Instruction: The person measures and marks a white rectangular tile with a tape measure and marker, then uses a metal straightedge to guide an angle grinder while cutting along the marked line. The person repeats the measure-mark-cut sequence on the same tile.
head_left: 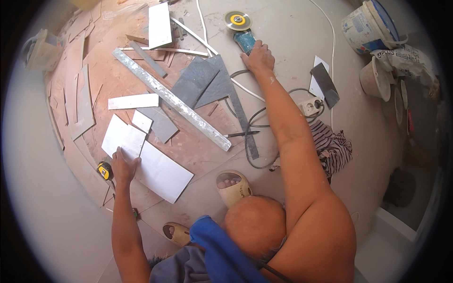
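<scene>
With my right arm stretched far out, my right hand grips the body of a teal angle grinder; its round cutting disc with a yellow centre faces up. My left hand lies with fingers apart on the near edge of a white tile piece. Against that piece rests a larger white tile, with a small white offcut beyond. A yellow and black tape measure lies just left of my left hand. Past the tiles, a long whitish-smeared metal bar runs diagonally.
Grey tile pieces and dusty offcuts cover the floor ahead. A black cable loops near a socket block and a striped cloth. Buckets stand far right, another bucket far left. A pencil-like stick lies beside the bar.
</scene>
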Tool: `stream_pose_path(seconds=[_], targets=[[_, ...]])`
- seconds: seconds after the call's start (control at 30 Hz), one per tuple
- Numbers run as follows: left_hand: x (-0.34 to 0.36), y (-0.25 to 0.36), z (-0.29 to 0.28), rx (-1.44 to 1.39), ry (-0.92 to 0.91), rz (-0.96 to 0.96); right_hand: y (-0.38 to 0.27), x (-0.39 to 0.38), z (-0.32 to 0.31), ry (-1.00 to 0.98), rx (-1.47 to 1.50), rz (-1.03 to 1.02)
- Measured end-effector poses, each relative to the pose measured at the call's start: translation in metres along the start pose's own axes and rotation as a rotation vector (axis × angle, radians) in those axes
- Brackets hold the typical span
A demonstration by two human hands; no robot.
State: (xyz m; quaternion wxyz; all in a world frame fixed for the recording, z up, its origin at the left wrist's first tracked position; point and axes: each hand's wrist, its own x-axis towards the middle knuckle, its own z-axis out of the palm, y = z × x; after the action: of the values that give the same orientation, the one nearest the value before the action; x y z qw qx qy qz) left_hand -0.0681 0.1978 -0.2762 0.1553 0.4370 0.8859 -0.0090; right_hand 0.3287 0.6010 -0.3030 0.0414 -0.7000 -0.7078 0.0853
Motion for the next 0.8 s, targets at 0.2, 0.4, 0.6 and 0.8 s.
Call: stream_pose_path(seconds=[0.2,0.4,0.6,0.8], targets=[[-0.006,0.004,0.006,-0.011,0.064,-0.072,0.014,-0.01,-0.011,-0.113,0.126,0.1],[-0.018,-0.018,0.023,-0.587,0.128,-0.243,0.031,-0.02,-0.002,-0.015,0.235,-0.007],[-0.03,0.018,0.01,-1.017,-0.118,-0.292,0.031,-0.059,-0.031,0.367,0.123,-0.246],[-0.042,0.065,-0.009,-1.904,-0.614,-0.383,-0.099,-0.164,-0.054,-0.345,0.917,-0.669]])
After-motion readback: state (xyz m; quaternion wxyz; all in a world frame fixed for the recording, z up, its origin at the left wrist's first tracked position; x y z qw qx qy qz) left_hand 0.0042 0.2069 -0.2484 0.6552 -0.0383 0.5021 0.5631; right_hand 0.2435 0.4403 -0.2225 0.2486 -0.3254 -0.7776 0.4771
